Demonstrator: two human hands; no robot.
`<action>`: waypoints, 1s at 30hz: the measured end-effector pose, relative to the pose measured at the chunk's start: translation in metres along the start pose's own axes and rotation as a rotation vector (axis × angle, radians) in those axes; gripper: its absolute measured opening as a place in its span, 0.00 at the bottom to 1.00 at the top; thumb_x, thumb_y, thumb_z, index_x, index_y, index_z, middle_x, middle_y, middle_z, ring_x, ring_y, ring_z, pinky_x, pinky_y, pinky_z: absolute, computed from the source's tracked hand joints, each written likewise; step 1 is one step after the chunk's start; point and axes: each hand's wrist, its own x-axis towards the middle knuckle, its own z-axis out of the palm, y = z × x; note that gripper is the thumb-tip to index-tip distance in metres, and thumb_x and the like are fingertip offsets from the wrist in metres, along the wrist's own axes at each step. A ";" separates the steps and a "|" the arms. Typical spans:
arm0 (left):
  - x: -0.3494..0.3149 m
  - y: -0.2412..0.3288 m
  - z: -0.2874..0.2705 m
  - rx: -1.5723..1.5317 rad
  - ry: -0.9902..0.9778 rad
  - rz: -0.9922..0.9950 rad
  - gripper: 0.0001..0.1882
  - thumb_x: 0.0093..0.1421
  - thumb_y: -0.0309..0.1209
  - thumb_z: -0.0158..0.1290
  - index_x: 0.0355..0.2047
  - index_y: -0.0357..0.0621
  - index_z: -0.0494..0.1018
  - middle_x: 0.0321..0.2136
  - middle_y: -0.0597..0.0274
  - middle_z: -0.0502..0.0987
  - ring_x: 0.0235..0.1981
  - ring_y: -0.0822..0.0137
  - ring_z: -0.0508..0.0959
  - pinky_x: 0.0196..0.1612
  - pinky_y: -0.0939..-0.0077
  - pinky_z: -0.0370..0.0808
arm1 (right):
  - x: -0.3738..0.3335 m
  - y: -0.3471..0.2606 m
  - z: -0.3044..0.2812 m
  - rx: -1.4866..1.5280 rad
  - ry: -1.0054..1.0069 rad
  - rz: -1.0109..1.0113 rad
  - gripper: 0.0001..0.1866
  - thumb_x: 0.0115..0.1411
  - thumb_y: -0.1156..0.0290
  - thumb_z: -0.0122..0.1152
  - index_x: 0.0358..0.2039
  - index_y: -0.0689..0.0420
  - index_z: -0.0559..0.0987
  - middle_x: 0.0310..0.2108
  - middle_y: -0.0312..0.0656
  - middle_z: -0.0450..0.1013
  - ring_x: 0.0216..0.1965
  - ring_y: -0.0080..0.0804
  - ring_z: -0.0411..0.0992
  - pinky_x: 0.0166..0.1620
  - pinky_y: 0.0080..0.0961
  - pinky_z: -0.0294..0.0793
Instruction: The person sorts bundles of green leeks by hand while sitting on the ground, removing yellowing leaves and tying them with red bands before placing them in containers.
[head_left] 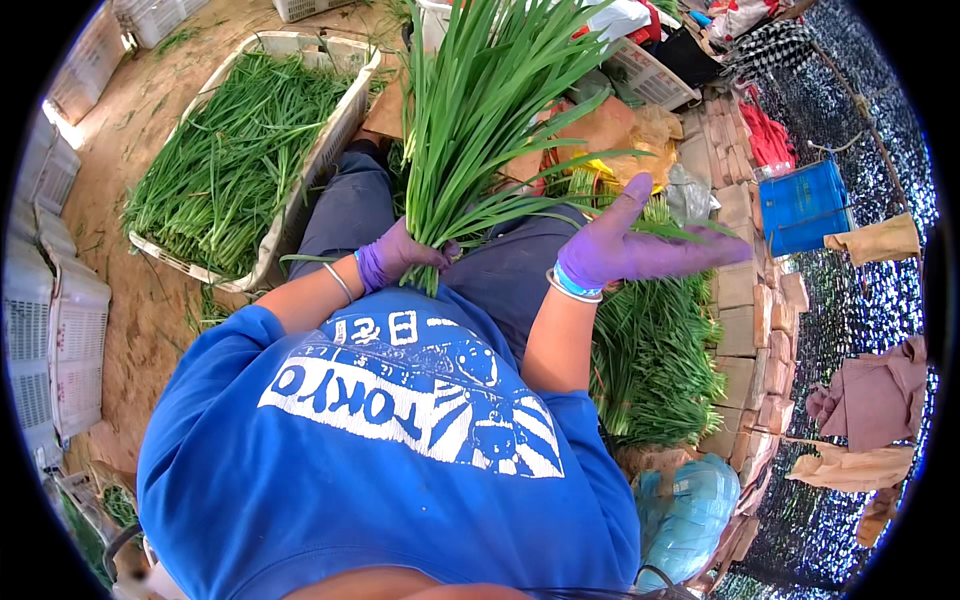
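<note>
Purple gloves cover both my hands. In front of my lap, my left hand point(395, 256) is closed round the lower stems of a bunch of long green garlic chives point(485, 100). The bunch stands nearly upright, its leaves fanning away from me and to the right. My right hand point(640, 245) is raised to the right of the bunch, open, with the thumb up and fingers stretched out; a few loose leaf tips pass by it. Below it on the right lies a pile of chives point(655, 360). More chives point(240, 150) fill a white plastic crate point(322, 165) at my left.
White crates point(78, 335) stand along the far left. On the right runs a low stack of bricks point(740, 330) beside dark netting point(850, 320), where a blue container point(805, 205) hangs. A pale blue plastic bag point(690, 515) sits near my right side.
</note>
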 end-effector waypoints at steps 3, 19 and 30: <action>0.001 0.001 0.003 -0.002 -0.015 0.025 0.17 0.36 0.16 0.56 0.31 0.36 0.69 0.25 0.59 0.72 0.26 0.67 0.74 0.29 0.73 0.74 | 0.004 -0.010 -0.004 -0.174 -0.191 -0.227 0.35 0.47 0.57 0.63 0.53 0.56 0.62 0.60 0.57 0.43 0.61 0.51 0.42 0.59 0.45 0.45; -0.003 0.004 0.002 -0.022 -0.125 -0.032 0.19 0.35 0.17 0.55 0.33 0.37 0.69 0.26 0.60 0.72 0.28 0.67 0.74 0.29 0.75 0.73 | -0.032 0.005 0.038 0.566 -0.266 0.809 0.05 0.49 0.78 0.54 0.24 0.66 0.78 0.51 0.50 0.64 0.53 0.37 0.61 0.53 0.27 0.59; 0.004 0.002 -0.012 0.029 0.218 0.164 0.20 0.40 0.19 0.57 0.37 0.37 0.69 0.30 0.61 0.74 0.32 0.66 0.75 0.35 0.72 0.74 | -0.023 -0.003 -0.039 0.530 -1.328 -0.090 0.19 0.43 0.72 0.58 0.40 0.56 0.76 0.39 0.49 0.70 0.40 0.45 0.69 0.43 0.35 0.67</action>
